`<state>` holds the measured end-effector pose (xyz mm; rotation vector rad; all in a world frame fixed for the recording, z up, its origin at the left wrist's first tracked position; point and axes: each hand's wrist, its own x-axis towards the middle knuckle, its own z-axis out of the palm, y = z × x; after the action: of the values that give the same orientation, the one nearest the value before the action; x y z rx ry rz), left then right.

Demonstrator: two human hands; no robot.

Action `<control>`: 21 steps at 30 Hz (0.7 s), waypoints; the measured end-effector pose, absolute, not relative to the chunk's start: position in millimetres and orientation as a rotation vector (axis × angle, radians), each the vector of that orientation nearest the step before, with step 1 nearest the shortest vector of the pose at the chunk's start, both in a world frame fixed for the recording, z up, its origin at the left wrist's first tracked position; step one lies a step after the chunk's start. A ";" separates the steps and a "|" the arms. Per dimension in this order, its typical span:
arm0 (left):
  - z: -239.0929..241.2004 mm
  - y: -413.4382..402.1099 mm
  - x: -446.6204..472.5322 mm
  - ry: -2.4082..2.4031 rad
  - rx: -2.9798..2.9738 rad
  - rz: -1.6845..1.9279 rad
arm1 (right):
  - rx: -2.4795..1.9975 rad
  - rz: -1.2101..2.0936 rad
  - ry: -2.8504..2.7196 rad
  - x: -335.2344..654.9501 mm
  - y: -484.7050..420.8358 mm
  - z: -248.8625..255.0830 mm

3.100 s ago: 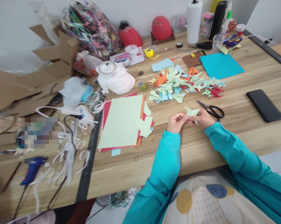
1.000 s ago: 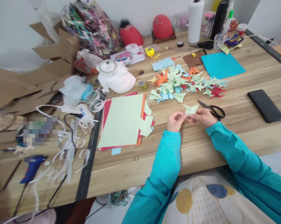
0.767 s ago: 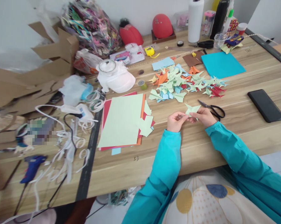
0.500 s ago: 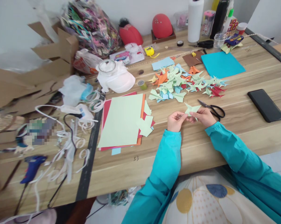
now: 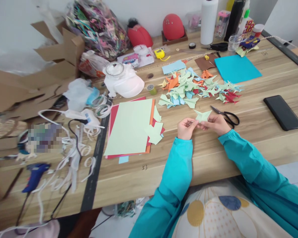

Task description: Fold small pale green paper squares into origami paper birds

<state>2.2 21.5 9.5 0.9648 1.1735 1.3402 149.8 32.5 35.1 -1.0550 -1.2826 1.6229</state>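
Note:
A pale green folded paper crane [image 5: 202, 115] is held just above the wooden table [image 5: 250, 138]. My left hand [image 5: 186, 128] pinches its left tip with closed fingers. My right hand [image 5: 217, 124] pinches its right side, fingers closed. Both arms wear teal sleeves. Black scissors [image 5: 225, 115] lie right behind my right hand. A pile of several folded paper cranes [image 5: 196, 88] in green, orange, blue and red lies farther back. A stack of coloured paper sheets [image 5: 132, 127], pale green on top, lies to the left of my left hand.
A black phone [image 5: 283, 112] lies at the right. A turquoise sheet [image 5: 237, 68] lies behind the crane pile. At the left are a white glue gun [image 5: 86, 116], a blue glue gun [image 5: 35, 172], white strips and cardboard [image 5: 27, 86]. A paper towel roll [image 5: 208, 21] and bottles line the back.
The hands have stayed in place, with small finger shifts on the green crane. The view has drifted slightly.

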 end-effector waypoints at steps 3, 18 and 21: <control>7.6 21.6 2.5 1.135 0.929 1.324 | -1.045 1.616 -1.307 150.7 32.5 35.1; 5.4 21.4 4.2 1.103 0.854 1.319 | -1.026 1.614 -1.343 150.6 33.5 31.4; 5.1 21.4 4.6 1.098 0.845 1.331 | -1.026 1.607 -1.352 150.1 33.1 31.7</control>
<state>4.6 21.4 5.1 0.8453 1.0979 1.3308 150.1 33.1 31.7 -1.0257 -1.3518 1.6073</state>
